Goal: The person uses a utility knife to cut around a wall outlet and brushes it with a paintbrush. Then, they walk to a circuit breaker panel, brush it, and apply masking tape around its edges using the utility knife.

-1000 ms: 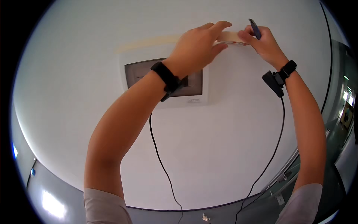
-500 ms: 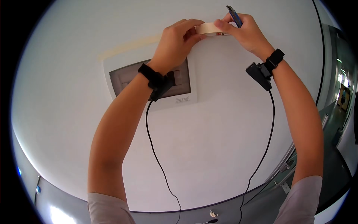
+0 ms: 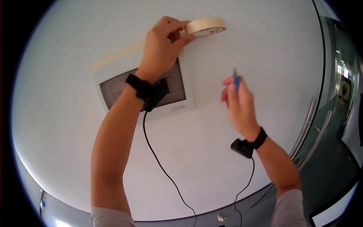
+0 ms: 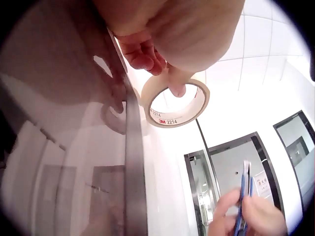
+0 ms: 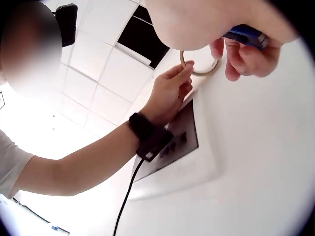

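Observation:
In the head view my left hand pinches a roll of cream masking tape between thumb and fingers, up by the white wall. The thumb reaches inside the ring of the roll in the left wrist view. A pale tape strip runs along the top edge of a wall-mounted electrical box and passes behind my left hand. Lower and to the right, my right hand grips a blue utility knife with its tip upward, apart from the roll.
Black cables hang from the cameras strapped to both wrists. The box has a dark tinted window. Off to the right are metal door handles and a glass doorway. A small crumpled scrap lies low in front.
My right hand has come off the tape roll and dropped down with the knife. The left hand now holds the roll alone. In the head view, the box and left hand have shifted left.

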### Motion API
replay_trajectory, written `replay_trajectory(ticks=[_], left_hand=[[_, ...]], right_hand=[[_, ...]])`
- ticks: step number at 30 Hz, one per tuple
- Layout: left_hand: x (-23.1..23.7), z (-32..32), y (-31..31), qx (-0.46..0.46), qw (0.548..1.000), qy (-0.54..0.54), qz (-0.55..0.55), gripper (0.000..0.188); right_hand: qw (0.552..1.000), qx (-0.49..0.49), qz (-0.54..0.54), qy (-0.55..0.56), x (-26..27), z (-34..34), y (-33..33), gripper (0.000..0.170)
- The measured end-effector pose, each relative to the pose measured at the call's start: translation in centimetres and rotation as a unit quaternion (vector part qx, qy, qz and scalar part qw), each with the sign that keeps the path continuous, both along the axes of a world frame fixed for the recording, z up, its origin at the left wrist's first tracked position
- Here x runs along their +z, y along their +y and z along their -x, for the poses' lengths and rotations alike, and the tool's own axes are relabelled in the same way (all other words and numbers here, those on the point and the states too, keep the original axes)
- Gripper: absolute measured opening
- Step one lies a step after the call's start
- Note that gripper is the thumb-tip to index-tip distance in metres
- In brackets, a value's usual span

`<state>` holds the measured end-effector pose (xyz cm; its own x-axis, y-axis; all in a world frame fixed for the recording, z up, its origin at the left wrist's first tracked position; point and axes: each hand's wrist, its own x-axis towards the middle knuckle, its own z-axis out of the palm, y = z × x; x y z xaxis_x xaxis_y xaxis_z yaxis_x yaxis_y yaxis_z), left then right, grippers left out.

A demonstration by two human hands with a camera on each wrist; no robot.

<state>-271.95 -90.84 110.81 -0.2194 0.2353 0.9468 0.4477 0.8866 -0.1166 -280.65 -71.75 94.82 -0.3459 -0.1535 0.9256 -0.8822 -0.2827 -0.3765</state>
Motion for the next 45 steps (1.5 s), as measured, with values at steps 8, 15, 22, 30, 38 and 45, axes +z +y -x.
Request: replay_trajectory(ticks=[8,15,22,30,38,45], left_hand=[[0.5,0.7,-1.1,-0.062,0.997,-0.039,-0.025,0.030],[0.7,-0.4,0.2,-0.048,0.997,-0.043,-0.041,0.028],[0.8,-0.9,0.7,-0.048,0.994,-0.076,-0.062,0.028],[1.1,-1.7,2.2,-0.035,0.994,-0.068,-0.083,0.026],[1.2,-1.9,2.0,-0.060,0.992,-0.074,-0.080,0.023],[1.4,-1.8,1.8,-0.077,0.992,-0.070,-0.078,0.025]], right_hand=[[0.996,0.019,-0.086,-0.031,-1.3,-1.3,-1.1,0.021],[0.989,-0.093,-0.030,0.114,-1.1,-1.8,-3.4,0.050],[0.981,-0.152,-0.076,0.095,0.6,-1.5,-4.4,0.048],[0.960,-0.242,-0.061,0.127,2.8,-1.3,-5.6,0.018],[0.969,-0.227,-0.025,0.091,4.1,-0.9,-6.2,0.012],[0.974,-0.209,-0.013,0.083,3.7,-0.8,-6.4,0.013]])
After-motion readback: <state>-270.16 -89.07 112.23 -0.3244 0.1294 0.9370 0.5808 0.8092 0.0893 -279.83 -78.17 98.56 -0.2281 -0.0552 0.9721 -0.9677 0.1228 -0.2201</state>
